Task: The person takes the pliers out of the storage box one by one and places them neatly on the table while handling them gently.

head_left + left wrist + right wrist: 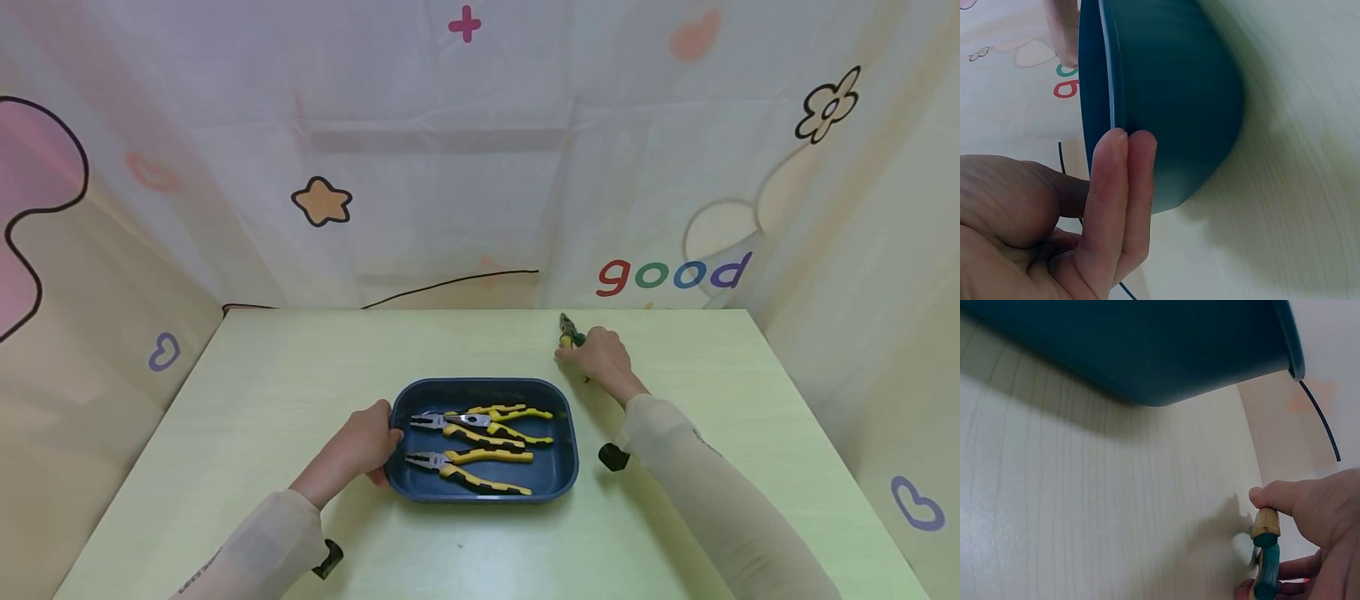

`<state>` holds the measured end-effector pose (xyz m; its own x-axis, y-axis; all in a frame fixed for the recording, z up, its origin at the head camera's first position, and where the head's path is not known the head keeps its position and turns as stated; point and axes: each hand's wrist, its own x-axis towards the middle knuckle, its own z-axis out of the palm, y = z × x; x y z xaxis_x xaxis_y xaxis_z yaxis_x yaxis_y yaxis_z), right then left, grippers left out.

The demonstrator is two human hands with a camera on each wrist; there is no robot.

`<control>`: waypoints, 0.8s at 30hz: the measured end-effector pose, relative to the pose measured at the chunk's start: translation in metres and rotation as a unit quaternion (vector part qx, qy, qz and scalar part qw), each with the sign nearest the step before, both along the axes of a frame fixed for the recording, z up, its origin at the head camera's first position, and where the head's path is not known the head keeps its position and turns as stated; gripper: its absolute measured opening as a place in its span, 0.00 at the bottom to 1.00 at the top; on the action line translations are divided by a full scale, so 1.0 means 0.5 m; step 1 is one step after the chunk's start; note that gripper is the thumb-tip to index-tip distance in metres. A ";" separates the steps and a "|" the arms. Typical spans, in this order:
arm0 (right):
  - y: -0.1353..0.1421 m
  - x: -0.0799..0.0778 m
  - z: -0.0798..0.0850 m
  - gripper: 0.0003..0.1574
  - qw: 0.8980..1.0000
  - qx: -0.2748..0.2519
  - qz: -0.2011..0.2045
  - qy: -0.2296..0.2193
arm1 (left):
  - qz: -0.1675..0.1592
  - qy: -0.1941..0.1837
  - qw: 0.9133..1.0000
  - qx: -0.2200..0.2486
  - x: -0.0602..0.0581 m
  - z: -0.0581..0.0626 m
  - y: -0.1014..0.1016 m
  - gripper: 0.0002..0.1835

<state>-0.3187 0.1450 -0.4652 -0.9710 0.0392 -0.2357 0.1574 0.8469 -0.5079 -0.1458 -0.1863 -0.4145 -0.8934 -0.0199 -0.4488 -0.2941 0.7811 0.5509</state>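
While the left hand is pinching the tray at its left end, the right hand is holding pliers in a snug, closed grip toward the back of the worktop, firmness probably preventing twist.

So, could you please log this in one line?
left hand: grips blue rectangular tray | right hand: holds green-yellow pliers | tray: yellow-black pliers

Our left hand pinches a blue tray by its rim, pale surface alongside; beyond it, perhaps, our other hand.
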 end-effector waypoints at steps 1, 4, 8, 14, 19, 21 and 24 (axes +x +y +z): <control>0.000 0.000 0.000 0.31 1.000 0.003 0.001 0.001 | 0.000 -0.001 1.000 0.000 0.000 0.000 0.000 0.09; -0.001 0.002 0.001 0.30 1.000 0.006 0.004 0.004 | 0.001 -0.003 1.000 0.001 0.000 0.000 0.000 0.10; -0.001 0.003 0.002 0.30 1.000 0.003 0.007 0.009 | 0.000 -0.003 1.000 0.001 0.000 -0.001 0.001 0.10; -0.002 0.002 0.000 0.30 1.000 0.010 0.010 0.012 | 0.000 -0.001 1.000 0.003 -0.001 -0.002 0.001 0.10; -0.003 0.003 -0.003 0.32 1.000 0.018 0.011 0.023 | -0.001 0.004 1.000 0.007 0.000 -0.003 0.000 0.09; -0.003 0.005 -0.004 0.31 0.999 0.018 0.012 0.028 | -0.001 0.005 1.000 0.009 0.001 -0.003 0.000 0.09; -0.004 0.007 -0.005 0.30 0.999 0.013 0.014 0.036 | -0.001 0.005 1.000 0.010 0.001 -0.002 -0.001 0.10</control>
